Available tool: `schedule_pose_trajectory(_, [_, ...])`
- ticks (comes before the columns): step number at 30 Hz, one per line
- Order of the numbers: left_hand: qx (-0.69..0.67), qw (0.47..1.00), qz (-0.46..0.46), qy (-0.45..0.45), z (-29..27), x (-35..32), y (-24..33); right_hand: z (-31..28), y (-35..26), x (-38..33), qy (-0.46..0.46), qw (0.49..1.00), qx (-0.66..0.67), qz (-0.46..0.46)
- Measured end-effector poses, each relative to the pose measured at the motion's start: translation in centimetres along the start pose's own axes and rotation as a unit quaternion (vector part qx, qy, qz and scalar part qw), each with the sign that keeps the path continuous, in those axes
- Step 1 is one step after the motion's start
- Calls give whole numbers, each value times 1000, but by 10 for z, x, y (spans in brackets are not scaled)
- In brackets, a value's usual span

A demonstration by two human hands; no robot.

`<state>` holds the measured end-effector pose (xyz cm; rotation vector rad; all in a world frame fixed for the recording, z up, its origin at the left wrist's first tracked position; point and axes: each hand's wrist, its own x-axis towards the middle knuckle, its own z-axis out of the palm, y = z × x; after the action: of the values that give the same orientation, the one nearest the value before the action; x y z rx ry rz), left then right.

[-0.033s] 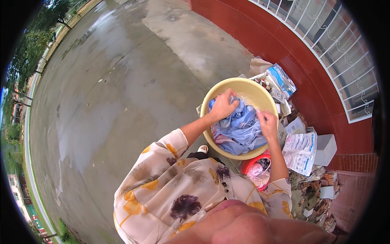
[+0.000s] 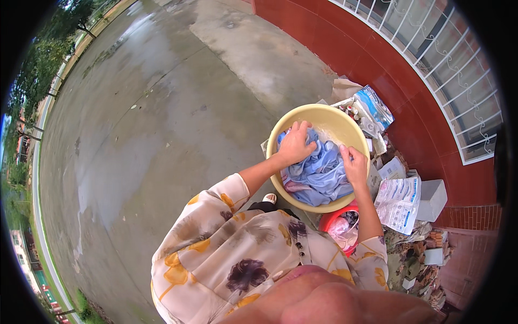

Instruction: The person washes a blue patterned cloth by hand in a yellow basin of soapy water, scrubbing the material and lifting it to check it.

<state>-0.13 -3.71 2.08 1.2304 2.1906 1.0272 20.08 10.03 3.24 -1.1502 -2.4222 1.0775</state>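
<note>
A cream plastic basin point(image 2: 295, 114) stands in front of me with wet blue cloth point(image 2: 321, 173) bunched inside. A patch of pinkish fabric shows at the cloth's lower left. My left hand point(image 2: 295, 146) is on the upper left of the cloth, fingers bent over it and thumb apart, with blue fabric between them. My right hand point(image 2: 354, 164) is at the basin's right side, thumb and fingers pinched at the cloth's right edge. The fingertips of that hand are partly hidden. Some suds or water show at the basin's far inner side.
A red bucket point(image 2: 325, 221) with pale pink and dark fabric sits just below the basin, partly behind my right forearm. To the right, cardboard, a white box point(image 2: 433, 200), printed packaging point(image 2: 398, 204) and rubble lie along a red wall point(image 2: 413, 119). Damp concrete point(image 2: 162, 151) stretches left.
My left hand has shifted slightly, its fingers a little straighter over the cloth. The cloth's folds have changed a little. My right hand stays in nearly the same place.
</note>
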Motion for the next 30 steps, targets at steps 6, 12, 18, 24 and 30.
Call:
schedule_pose_trajectory(6, [278,960,33,6,70,-29,-38,74,50,31,32,960,-256,-112])
schedule_pose_trajectory(12, [352,935,54,-9,107,-5,-47,93,61,76,-66,955,-288,-30])
schedule_pose_trajectory(18, [332,939,85,21,133,34,-85,116,89,128,-131,955,-264,23])
schedule_pose_trajectory(24, [143,985,-15,-96,137,70,-98,168,194,147,-25,970,-238,-42])
schedule_pose_trajectory(30, [-4,997,-69,32,129,85,-93,136,165,153,34,988,-34,-143])
